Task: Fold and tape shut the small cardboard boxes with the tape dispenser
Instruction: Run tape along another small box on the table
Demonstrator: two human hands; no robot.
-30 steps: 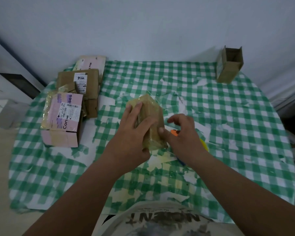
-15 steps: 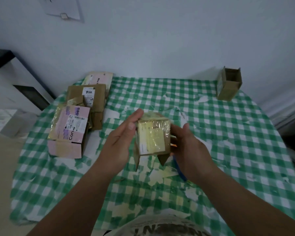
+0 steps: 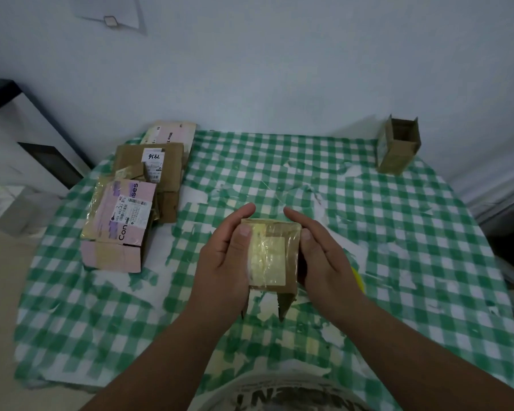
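Observation:
A small brown cardboard box [image 3: 272,256] with a yellowish label under clear tape is held above the middle of the table. My left hand [image 3: 223,256] grips its left side, thumb on the top face. My right hand [image 3: 321,256] grips its right side, thumb at the edge. Two loose flaps [image 3: 285,305] hang from the box's near end. A yellow part of the tape dispenser [image 3: 359,280] shows just beyond my right wrist; the rest is hidden.
A green checked cloth [image 3: 398,232] with scraps of stuck tape covers the table. Flattened cardboard boxes [image 3: 122,223] are piled at the left. An open upright box [image 3: 398,145] stands at the far right by the wall. Furniture stands left of the table.
Both hands turned the box so its labelled, taped face points up and brought it closer. My right hand shifted from pinching its near end to gripping its right side.

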